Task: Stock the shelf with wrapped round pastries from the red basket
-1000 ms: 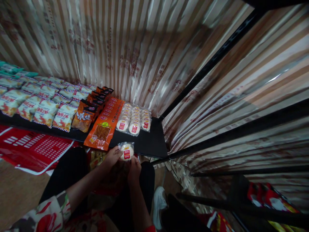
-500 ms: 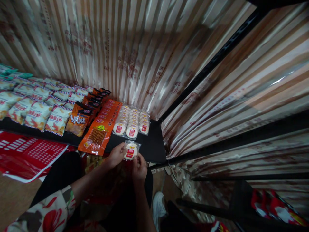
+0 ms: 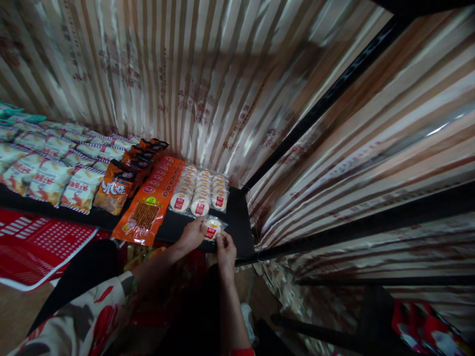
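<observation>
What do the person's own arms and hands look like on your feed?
Both the left hand and right hand are ungloved. The left sleeve is pale with red and dark petal-like shapes, ending on the forearm. Of the right sleeve, only a red edge shows.

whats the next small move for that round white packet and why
I'd probably ease the round white snack in clear plastic with a red label forward to the right-hand row of matching packets: the left hand and right hand hold it on the near side, and that row's front sits farther back than the middle row.
</observation>
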Tool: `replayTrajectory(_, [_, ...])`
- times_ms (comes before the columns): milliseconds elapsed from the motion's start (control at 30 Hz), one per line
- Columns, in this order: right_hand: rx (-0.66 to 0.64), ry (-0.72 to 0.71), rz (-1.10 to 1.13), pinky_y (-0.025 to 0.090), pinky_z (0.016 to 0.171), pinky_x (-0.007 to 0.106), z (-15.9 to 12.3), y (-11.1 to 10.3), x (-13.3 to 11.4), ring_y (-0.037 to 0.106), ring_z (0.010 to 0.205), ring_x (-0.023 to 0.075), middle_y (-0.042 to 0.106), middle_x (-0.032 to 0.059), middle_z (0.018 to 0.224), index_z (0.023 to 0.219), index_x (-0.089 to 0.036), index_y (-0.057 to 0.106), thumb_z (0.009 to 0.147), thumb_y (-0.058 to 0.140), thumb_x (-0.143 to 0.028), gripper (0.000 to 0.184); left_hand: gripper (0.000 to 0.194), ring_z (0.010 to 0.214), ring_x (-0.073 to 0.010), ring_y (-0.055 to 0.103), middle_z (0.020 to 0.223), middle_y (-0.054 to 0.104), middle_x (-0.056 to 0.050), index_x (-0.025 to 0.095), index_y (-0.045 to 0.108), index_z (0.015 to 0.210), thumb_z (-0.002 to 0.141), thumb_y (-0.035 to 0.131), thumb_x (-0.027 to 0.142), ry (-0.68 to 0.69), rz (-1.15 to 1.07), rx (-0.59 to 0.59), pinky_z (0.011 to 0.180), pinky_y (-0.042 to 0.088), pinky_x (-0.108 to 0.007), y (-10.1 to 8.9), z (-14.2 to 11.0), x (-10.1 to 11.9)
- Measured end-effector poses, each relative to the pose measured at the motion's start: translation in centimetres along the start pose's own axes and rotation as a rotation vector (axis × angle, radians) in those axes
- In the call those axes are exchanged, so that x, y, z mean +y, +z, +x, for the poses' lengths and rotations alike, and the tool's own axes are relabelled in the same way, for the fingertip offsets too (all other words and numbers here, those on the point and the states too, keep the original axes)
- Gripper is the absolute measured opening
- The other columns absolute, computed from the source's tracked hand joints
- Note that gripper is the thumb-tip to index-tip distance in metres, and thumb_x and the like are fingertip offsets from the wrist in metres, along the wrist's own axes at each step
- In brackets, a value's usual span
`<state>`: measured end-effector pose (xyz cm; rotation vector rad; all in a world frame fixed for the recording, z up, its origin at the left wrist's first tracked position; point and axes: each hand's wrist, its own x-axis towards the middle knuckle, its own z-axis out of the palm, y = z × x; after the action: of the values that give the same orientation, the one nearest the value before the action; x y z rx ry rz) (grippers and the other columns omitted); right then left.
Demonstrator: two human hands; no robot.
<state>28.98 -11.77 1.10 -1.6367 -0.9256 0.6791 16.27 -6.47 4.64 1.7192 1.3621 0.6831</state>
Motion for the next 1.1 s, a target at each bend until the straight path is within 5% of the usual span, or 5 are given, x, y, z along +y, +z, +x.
replayTrajectory(333, [0.096,-0.071,-0.167,0.046,0.066,0.027,4.2,-0.8,0.7,0.063,0.074,0.0183,0.068,0.0094,0.087,0.092,-0.015,0.061,0.075,0.049,-0.044,0.036,0.047,0.115,-0.0183,0.050,0.123,0.054,-0.012,0.012,0.043,0.124,0.077,0.041,0.012,0.138,0.078,0.109,0.099,0.040,-0.034,2.7,0.5,0.1])
replayTrajectory(567, [0.116,-0.081,-0.242,0.045,0.065,0.025,6.6,-0.5,0.9,0.063,0.072,0.0178,0.069,0.0098,0.083,0.091,-0.014,0.062,0.076,0.045,-0.044,0.037,0.051,0.128,-0.0172,0.034,0.139,0.037,-0.012,0.009,0.043,0.125,0.074,0.037,0.005,0.291,0.215,0.007,0.106,0.032,-0.031,3.1,0.4,0.6])
replayTrajectory(1100, [0.109,-0.061,-0.381,0.043,0.064,0.025,9.6,0.8,-0.1,0.062,0.070,0.0178,0.068,0.0080,0.079,0.087,-0.016,0.064,0.075,0.045,-0.039,0.033,0.054,0.129,-0.0196,0.032,0.137,0.039,-0.015,0.005,0.041,0.128,0.075,0.037,0.006,0.251,0.354,-0.112,0.109,0.026,-0.031,4.2,2.3,1.3])
